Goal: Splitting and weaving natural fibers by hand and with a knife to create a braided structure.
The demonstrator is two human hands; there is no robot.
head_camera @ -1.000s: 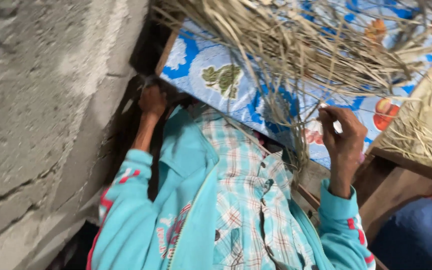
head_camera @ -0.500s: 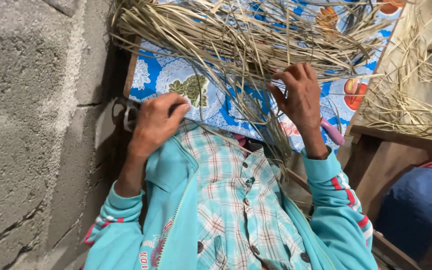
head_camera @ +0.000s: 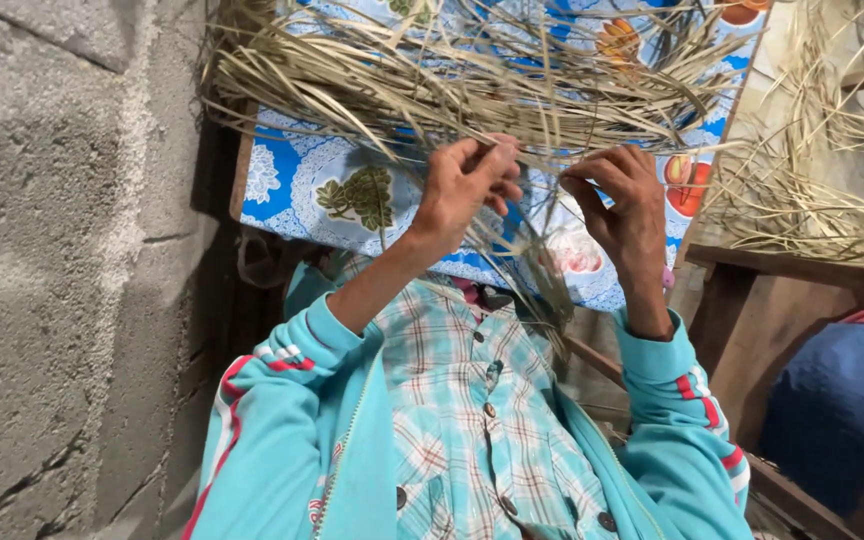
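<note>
Pinching dry straw strands point(head_camera: 512, 100) at frame centre, both hands worked: left hand point(head_camera: 467, 190) fingers closed on fibres, right hand point(head_camera: 627, 205) likewise, above one blue floral-patterned tabletop point(head_camera: 302, 180); second straw heap point(head_camera: 812, 190) upper right.

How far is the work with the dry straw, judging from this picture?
Nothing finished shows: the dry straw lies in a loose heap on the blue patterned cloth. In hand: the left hand and right hand pinch a few strands hanging off the table edge. Left: the whole heap, plus another straw pile on the side table.
</note>
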